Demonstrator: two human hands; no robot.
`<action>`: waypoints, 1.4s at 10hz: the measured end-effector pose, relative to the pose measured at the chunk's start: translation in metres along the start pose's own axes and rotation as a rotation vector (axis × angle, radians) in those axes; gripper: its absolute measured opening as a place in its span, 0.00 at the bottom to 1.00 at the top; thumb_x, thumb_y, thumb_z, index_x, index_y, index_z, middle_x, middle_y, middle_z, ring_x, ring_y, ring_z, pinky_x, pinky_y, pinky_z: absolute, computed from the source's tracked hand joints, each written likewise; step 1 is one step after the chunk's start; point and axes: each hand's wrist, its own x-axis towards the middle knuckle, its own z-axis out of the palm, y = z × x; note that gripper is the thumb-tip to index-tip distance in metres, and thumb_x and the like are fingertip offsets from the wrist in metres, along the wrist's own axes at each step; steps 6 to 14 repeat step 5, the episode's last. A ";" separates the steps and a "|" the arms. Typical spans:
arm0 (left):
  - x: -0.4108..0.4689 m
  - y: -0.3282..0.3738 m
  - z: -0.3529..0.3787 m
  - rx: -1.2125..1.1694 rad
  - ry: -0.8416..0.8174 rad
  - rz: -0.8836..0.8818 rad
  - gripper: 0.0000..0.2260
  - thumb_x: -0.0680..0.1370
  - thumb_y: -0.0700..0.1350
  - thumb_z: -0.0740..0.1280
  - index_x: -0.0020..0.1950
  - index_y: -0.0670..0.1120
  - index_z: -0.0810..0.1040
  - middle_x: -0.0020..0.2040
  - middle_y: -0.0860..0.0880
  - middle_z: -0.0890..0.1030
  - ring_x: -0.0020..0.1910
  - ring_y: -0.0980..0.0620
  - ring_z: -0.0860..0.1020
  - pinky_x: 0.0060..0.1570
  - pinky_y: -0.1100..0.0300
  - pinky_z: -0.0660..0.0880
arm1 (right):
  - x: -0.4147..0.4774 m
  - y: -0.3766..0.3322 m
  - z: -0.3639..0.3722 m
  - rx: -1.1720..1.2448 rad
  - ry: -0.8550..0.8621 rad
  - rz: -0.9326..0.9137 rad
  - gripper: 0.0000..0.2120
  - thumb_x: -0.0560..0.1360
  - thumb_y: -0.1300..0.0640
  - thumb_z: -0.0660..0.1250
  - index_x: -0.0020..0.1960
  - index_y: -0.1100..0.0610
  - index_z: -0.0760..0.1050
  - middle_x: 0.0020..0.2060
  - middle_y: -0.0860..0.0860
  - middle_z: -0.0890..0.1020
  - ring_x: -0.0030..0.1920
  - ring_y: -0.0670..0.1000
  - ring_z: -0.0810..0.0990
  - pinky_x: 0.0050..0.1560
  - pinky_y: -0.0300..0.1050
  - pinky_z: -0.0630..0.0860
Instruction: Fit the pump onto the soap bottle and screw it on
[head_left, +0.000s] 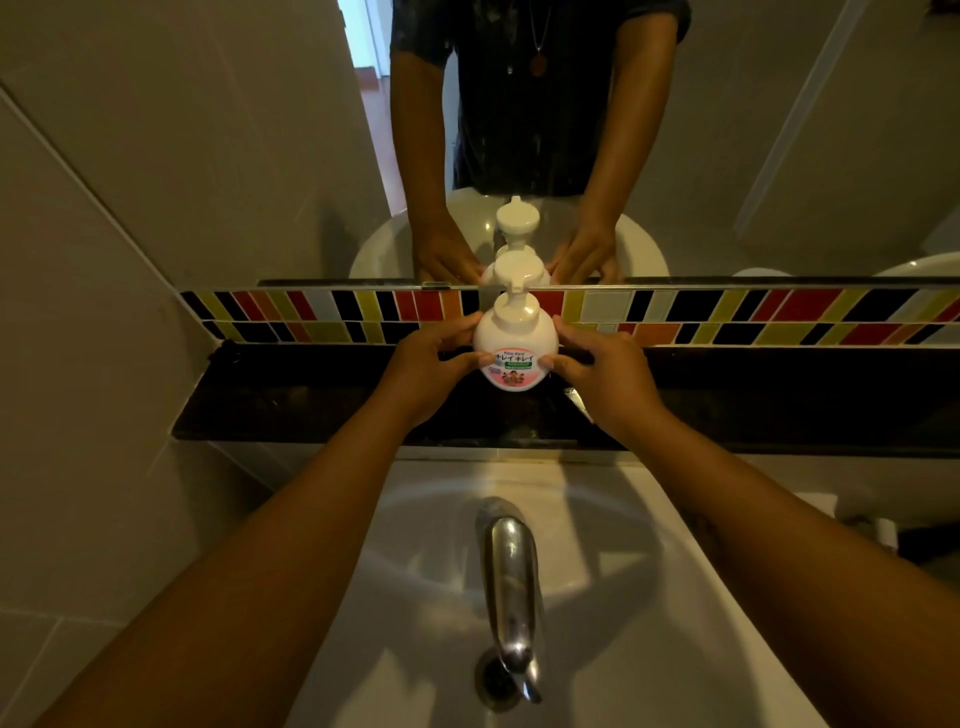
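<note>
A round white soap bottle (515, 343) with a pink label stands upright on the dark shelf (291, 400) below the mirror. Its white pump (515, 288) sits on the bottle's neck with the nozzle facing me. My left hand (434, 364) holds the bottle's left side, fingers and thumb against it. On the other side my right hand (605, 369) grips the bottle the same way. Neither hand touches the pump.
A white sink (649, 597) with a chrome tap (511, 582) lies under my forearms. Behind the shelf runs a band of coloured tiles (727, 317), and the mirror (779, 156) above it reflects the bottle, my arms and torso. A tiled wall (104, 312) closes the left.
</note>
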 end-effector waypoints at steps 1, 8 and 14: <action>0.003 0.000 0.000 -0.016 0.006 0.015 0.23 0.73 0.43 0.71 0.67 0.52 0.73 0.63 0.51 0.78 0.60 0.57 0.74 0.57 0.61 0.72 | 0.006 -0.002 0.002 0.008 0.004 0.000 0.27 0.73 0.50 0.69 0.71 0.48 0.69 0.72 0.54 0.70 0.74 0.59 0.64 0.74 0.62 0.62; -0.019 -0.012 -0.011 0.380 0.171 0.082 0.21 0.73 0.52 0.71 0.64 0.50 0.73 0.61 0.48 0.77 0.57 0.55 0.72 0.51 0.65 0.67 | -0.011 0.008 0.000 -0.264 0.086 -0.113 0.28 0.74 0.45 0.66 0.72 0.49 0.65 0.71 0.53 0.73 0.72 0.57 0.67 0.72 0.60 0.65; -0.019 -0.012 -0.011 0.380 0.171 0.082 0.21 0.73 0.52 0.71 0.64 0.50 0.73 0.61 0.48 0.77 0.57 0.55 0.72 0.51 0.65 0.67 | -0.011 0.008 0.000 -0.264 0.086 -0.113 0.28 0.74 0.45 0.66 0.72 0.49 0.65 0.71 0.53 0.73 0.72 0.57 0.67 0.72 0.60 0.65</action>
